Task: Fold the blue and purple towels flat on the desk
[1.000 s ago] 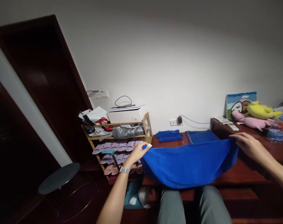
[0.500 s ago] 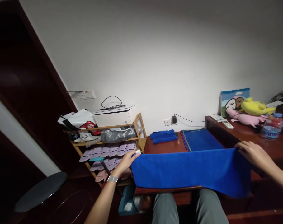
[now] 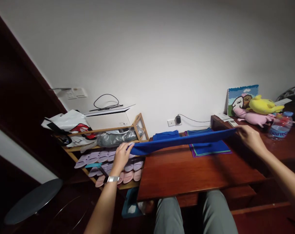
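Observation:
A long blue towel [image 3: 176, 141] is stretched in the air between my hands, seen nearly edge-on above the reddish-brown table [image 3: 186, 175]. My left hand [image 3: 121, 156] is closed on its left end, in front of the shoe rack. My right hand [image 3: 249, 136] pinches the other end, beside the right-hand desk. Behind the raised towel, a folded blue cloth [image 3: 165, 135] lies at the back of the table. To its right lies a flat stack of blue cloths [image 3: 210, 148] with green and purple edges, partly hidden by the towel.
At left stands a wooden rack [image 3: 141, 126] with lilac and pink slippers, a white box [image 3: 108, 120] and a bag [image 3: 71, 122]. The desk [image 3: 249, 136] at right holds plush toys [image 3: 264, 105] and a water bottle [image 3: 280, 126]. A round dark stool [image 3: 34, 201] is lower left.
Both hands have gone up and away from me with the towel. It hung as a broad sheet over the table front and now shows as a narrow band, exposing the tabletop.

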A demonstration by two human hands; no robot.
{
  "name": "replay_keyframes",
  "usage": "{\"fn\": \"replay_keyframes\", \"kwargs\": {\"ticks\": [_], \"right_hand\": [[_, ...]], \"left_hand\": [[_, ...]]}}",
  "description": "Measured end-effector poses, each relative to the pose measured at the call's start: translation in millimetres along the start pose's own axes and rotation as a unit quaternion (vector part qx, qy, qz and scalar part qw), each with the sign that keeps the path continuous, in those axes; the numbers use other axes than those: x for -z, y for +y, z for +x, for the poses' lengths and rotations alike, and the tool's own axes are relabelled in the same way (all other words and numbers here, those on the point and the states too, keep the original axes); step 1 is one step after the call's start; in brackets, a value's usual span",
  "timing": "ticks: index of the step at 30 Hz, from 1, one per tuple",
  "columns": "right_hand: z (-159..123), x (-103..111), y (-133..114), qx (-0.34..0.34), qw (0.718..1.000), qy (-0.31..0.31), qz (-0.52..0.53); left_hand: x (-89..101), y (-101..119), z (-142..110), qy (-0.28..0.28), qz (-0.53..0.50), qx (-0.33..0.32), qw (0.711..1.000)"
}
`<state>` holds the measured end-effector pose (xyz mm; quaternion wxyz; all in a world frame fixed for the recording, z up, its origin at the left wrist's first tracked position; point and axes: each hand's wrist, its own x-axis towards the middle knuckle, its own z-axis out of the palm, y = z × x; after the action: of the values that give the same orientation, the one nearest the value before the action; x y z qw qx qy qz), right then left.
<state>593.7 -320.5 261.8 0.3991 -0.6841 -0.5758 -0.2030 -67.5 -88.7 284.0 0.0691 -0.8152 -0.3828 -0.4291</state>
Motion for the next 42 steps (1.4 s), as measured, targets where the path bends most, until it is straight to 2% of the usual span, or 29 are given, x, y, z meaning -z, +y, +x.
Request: {"fn": "replay_keyframes", "kwargs": {"ticks": [3,7,9,12,15,19,24,27,30,33,37,39,42], "right_hand": [[-64,-28,16,-0.027,0.999,-0.024,0.029],[-170,-86,40,-0.120,0.989,-0.063,0.063],[-216,-109,49,-0.163,0.980,-0.089,0.063],[-257,-128,59,-0.177,0.976,-0.113,0.060],[-270,-130,65,-0.144,0.979,-0.134,0.045],[-275,-124,70,-0.097,0.983,-0.153,-0.029],[-287,-113,78,-0.079,0.979,-0.179,-0.063],[-285,-107,80,-0.082,0.973,-0.205,-0.064],[-264,-111,69,-0.094,0.971,-0.214,-0.055],[-224,-138,42,-0.073,0.973,-0.218,-0.012],[-170,-199,2,-0.030,0.970,-0.236,0.041],[-156,-230,-7,-0.030,0.965,-0.257,0.044],[-154,-261,-4,-0.066,0.949,-0.309,0.009]], "left_hand": [[-25.4,-6,-75,-0.040,-0.018,0.024,0.999],[-84.7,0,-184,-0.148,-0.019,0.062,0.987],[-109.8,5,-227,-0.195,-0.006,0.067,0.978],[-128.4,10,-266,-0.187,0.028,0.078,0.979],[-127.8,14,-283,-0.133,0.050,0.095,0.985],[-117.3,26,-295,-0.085,0.062,0.113,0.988],[-107.0,37,-299,-0.089,0.057,0.102,0.989],[-106.0,33,-292,-0.077,0.060,0.105,0.990],[-114.9,23,-269,-0.067,0.059,0.117,0.989],[-137.8,13,-228,-0.096,0.049,0.106,0.989],[-181.5,-6,-175,-0.164,0.056,0.089,0.981],[-201.9,-22,-162,-0.188,0.081,0.105,0.973],[-226.2,-51,-166,-0.207,0.125,0.139,0.960]]}}
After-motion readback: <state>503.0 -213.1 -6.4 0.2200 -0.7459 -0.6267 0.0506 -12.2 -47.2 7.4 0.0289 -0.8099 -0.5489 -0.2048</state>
